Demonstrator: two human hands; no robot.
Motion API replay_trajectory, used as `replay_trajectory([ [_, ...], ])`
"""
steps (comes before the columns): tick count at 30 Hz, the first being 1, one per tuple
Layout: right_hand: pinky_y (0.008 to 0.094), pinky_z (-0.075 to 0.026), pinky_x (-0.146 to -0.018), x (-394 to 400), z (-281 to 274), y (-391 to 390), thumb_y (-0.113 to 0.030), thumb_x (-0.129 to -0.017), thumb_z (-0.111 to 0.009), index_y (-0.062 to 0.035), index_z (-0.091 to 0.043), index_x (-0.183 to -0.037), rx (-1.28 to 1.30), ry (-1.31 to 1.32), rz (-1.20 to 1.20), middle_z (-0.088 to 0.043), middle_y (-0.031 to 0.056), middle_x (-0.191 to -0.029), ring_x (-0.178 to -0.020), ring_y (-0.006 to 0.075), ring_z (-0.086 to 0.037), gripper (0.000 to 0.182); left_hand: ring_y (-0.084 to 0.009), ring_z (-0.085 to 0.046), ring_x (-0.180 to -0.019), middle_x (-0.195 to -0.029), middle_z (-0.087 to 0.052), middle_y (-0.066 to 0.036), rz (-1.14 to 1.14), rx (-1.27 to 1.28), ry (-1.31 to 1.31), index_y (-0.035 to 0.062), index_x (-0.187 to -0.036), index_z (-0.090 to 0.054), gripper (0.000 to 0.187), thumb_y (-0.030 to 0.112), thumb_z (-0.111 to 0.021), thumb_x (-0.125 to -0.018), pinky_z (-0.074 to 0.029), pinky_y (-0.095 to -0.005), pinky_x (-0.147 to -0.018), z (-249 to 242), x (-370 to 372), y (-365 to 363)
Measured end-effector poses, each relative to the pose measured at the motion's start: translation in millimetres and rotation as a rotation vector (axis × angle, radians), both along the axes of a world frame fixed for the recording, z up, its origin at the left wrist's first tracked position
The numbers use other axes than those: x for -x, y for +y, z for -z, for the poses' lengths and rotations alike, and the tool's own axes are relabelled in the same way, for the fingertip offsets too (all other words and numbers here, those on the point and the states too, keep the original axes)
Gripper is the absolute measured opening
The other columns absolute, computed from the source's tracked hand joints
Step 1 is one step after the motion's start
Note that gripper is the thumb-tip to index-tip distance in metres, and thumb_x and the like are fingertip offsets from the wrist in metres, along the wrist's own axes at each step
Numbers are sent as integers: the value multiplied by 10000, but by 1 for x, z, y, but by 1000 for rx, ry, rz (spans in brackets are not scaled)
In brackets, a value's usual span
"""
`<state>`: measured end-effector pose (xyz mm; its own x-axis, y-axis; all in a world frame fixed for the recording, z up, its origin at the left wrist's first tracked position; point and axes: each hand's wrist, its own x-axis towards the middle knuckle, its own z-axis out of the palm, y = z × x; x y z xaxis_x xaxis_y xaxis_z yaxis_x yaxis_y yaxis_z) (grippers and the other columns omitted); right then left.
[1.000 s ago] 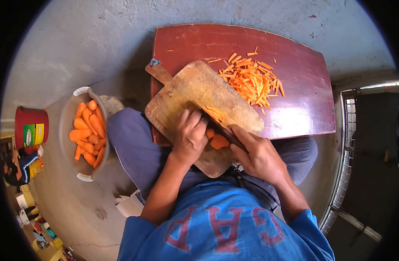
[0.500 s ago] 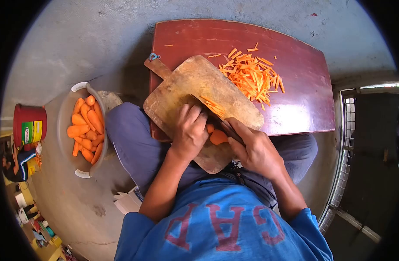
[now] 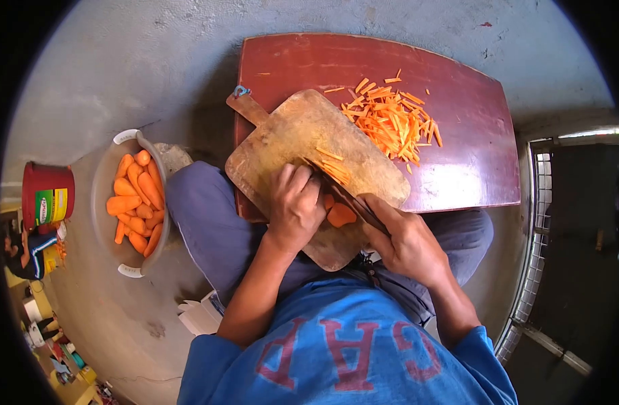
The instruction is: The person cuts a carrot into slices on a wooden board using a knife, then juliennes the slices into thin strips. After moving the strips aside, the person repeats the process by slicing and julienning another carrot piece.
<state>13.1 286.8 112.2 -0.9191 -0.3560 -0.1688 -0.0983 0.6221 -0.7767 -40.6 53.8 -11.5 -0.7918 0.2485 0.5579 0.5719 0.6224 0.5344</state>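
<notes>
My right hand (image 3: 412, 246) is closed around the handle of a knife (image 3: 348, 196), whose dark blade slants across the wooden cutting board (image 3: 289, 131). Against the near side of the blade, my left hand (image 3: 296, 209) presses down with curled fingers on carrot, mostly hidden beneath them. Carrot pieces (image 3: 342, 215) lie on the board between my hands. Thin carrot strips (image 3: 332, 166) rest along the blade's far side. Beyond the board, a heap of cut carrot sticks (image 3: 390, 125) sits on the red table (image 3: 458, 121).
To the left, a grey basin (image 3: 101, 202) holds several peeled carrots (image 3: 139, 196). A red bucket (image 3: 43, 192) stands farther left, near another person's sleeve (image 3: 39, 253). The board overhangs the table's near edge above my lap. A dark door (image 3: 579, 236) is at the right.
The knife and my right hand have shifted slightly right and towards me. More carrot strips now lie loose beyond the blade. My left hand stays nearly in place.
</notes>
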Motion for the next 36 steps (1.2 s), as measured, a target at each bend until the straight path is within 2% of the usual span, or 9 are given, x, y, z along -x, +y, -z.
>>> replay_trajectory([
  [4, 568, -636, -908, 16, 5, -8, -82, -1066, -743, 18, -643, -1529, 63, 8, 14, -795, 333, -1185, -1091, 548, -774, 485, -398, -638, -978, -1065, -697, -139, -8, 6, -35, -17, -1060, -805, 214, 6, -792, -848, -522, -534, -906, 3, 1, -2],
  [8, 437, -669, -877, 9, 1, 5, -36, -1101, -680, 54, -616, -1598, 74, 55, 44, -838, 261, -1146, -967, 361, -883, 509, -399, -664, -969, -1057, -727, -147, -48, -60, -80, -38, -1022, -805, 124, -76, -801, -904, -554, -510, -877, -7, 0, -1],
  [9, 405, -668, -899, 6, 4, 9, -31, -1102, -671, 71, -628, -1579, 67, 160, 42, -840, 265, -1206, -982, 352, -887, 489, -395, -665, -973, -1059, -729, -146, -57, -64, -83, -36, -1024, -807, 128, -78, -810, -904, -552, -507, -880, -8, -1, -1],
  [16, 446, -641, -909, -6, 5, 8, -49, -1088, -722, 42, -662, -1542, 10, 31, 40, -793, 291, -1159, -1045, 398, -851, 467, -380, -673, -996, -1070, -742, -133, -64, -73, -70, -26, -1043, -823, 153, -83, -778, -908, -548, -498, -907, -11, -2, -5],
  [17, 474, -631, -938, -4, 2, 6, -59, -1076, -741, 37, -660, -1544, 4, -67, 41, -791, 295, -1178, -1088, 450, -824, 485, -379, -673, -998, -1067, -744, -132, -64, -57, -61, -25, -1044, -824, 158, -83, -766, -909, -548, -499, -910, -12, -2, -5],
  [23, 516, -641, -937, -5, 7, 4, -78, -1059, -768, 31, -655, -1550, 14, 163, -48, -800, 302, -1230, -1110, 498, -804, 516, -376, -639, -988, -1025, -678, -119, -14, -49, -95, -15, -1042, -811, 157, -30, -769, -892, -505, -520, -930, -5, 2, -8],
  [26, 519, -644, -928, -11, -3, 4, -88, -1058, -779, 30, -656, -1551, -38, 25, -5, -806, 296, -1235, -1108, 506, -803, 522, -377, -640, -985, -1024, -679, -118, -37, -49, -80, -12, -1048, -810, 170, -27, -762, -885, -501, -519, -924, -8, -1, -6],
  [29, 576, -640, -867, -14, -1, 4, -122, -1046, -793, 21, -636, -1561, -7, 90, 26, -797, 325, -1147, -1048, 544, -783, 557, -379, -635, -973, -1013, -673, -119, -43, -47, -66, -7, -1058, -814, 187, -27, -758, -881, -497, -518, -918, -5, 0, -4],
  [36, 539, -647, -931, -9, 6, -2, -111, -1067, -778, 19, -637, -1575, -61, 59, -3, -806, 301, -1247, -1125, 514, -798, 543, -384, -651, -968, -1035, -725, -121, -65, 48, -92, 10, -1036, -827, 174, -40, -761, -884, -525, -513, -913, -10, 1, -5],
])
